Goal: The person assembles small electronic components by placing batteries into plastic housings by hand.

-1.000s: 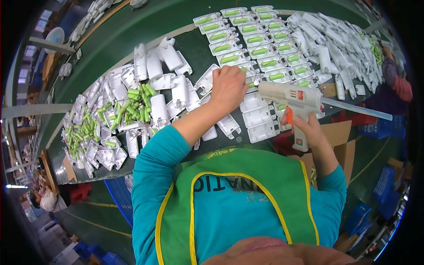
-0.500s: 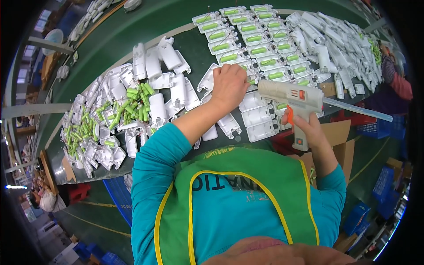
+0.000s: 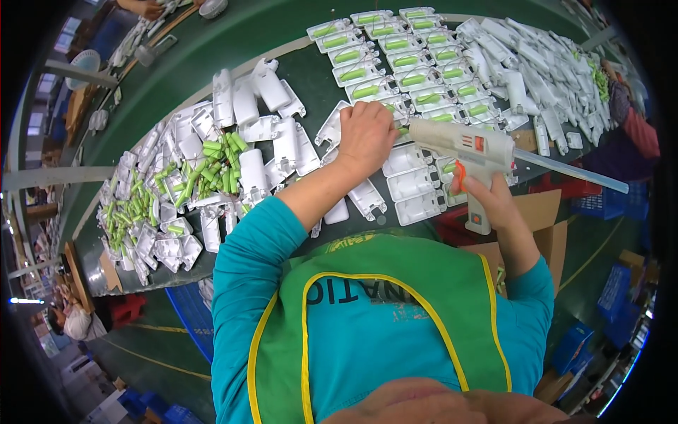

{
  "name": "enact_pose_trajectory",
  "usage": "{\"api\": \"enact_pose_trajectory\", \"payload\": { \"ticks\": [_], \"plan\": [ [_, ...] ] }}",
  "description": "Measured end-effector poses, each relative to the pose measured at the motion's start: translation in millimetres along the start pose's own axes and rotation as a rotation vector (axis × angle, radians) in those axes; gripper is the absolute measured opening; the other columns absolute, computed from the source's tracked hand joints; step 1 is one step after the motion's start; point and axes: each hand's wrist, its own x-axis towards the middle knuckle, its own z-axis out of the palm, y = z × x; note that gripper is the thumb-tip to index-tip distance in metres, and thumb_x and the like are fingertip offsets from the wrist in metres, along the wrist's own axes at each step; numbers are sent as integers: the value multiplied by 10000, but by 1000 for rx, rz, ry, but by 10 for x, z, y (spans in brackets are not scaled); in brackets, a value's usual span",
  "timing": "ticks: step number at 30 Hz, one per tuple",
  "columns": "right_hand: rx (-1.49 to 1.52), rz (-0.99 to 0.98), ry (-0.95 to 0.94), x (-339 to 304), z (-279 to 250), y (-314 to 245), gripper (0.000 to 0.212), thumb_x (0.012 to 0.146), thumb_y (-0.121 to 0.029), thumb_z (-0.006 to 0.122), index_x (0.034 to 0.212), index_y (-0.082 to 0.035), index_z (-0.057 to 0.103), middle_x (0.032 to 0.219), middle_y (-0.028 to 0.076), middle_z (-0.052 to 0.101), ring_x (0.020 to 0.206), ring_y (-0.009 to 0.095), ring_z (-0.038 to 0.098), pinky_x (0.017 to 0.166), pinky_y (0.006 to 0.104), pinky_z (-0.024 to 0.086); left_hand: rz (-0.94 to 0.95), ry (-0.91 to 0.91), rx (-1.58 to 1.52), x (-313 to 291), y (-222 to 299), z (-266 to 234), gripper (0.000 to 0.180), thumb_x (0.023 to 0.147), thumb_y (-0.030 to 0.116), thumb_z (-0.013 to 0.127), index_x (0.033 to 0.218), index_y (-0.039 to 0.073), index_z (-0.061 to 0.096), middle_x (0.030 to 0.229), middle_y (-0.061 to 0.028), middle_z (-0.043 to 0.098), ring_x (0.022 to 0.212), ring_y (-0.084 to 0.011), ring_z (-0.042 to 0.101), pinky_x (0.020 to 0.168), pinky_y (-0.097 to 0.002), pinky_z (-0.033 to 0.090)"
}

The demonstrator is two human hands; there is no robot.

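Note:
My right hand [image 3: 494, 201] grips a white hot glue gun [image 3: 462, 145] with an orange trigger, a clear glue stick [image 3: 568, 172] jutting from its back. The nozzle points left, close to the fingers of my left hand [image 3: 367, 138]. Those fingers are curled down over the near end of the rows of white plastic housings; whatever they pinch is hidden. Beyond, neat columns of housings [image 3: 413, 81] each hold a green battery cell [image 3: 406, 61] with thin wires. Housings without cells [image 3: 411, 185] lie in a column just below the gun.
A heap of white housings [image 3: 286, 145] and loose green cells [image 3: 222, 162] covers the table's left side. White parts [image 3: 537, 71] are piled at the far right. A cardboard box [image 3: 540, 219] stands by my right arm. At the upper left, another person's hand [image 3: 145, 8] shows.
The glue gun has shifted slightly left and away from me. My left hand has stayed nearly in place. Another person's hand and a white part have appeared at the upper left.

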Motion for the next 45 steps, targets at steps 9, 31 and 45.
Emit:
{"api": "enact_pose_trajectory", "payload": {
  "ticks": [9, 31, 45],
  "plan": [
    [-70, 85, 18, -87, 8, 34, 322, 873, -163, 623, 1109, 42, 546, 882, 81, 618, 782, 158, 592, 731, 304, 489, 80, -49, 167, -11, -69, -125, 135, 751, 215, 710, 831, 131, 641, 922, -22, 585, 951, -243, 536, 863, -434, 352],
    [195, 52, 35, -350, 5, 3, 510, 842, -315, 631, 1225, 6, 527, 1040, 132, 649, 812, 165, 630, 661, 269, 520, 95, -335, 650, -652, -1453, -1933, 182, 708, 116, 600, 872, 129, 676, 938, -79, 578, 1015, -272, 542, 851, -433, 405],
    [163, 32, -25, -493, 41, -44, 487, 886, -298, 600, 1262, -9, 486, 1082, 100, 632, 990, 177, 615, 699, 275, 501, -443, -72, -1219, -661, -557, -1788, 388, 835, 79, 630, 1208, 55, 526, 943, -46, 588, 804, -149, 595, 708, -282, 508]
  ]
}}
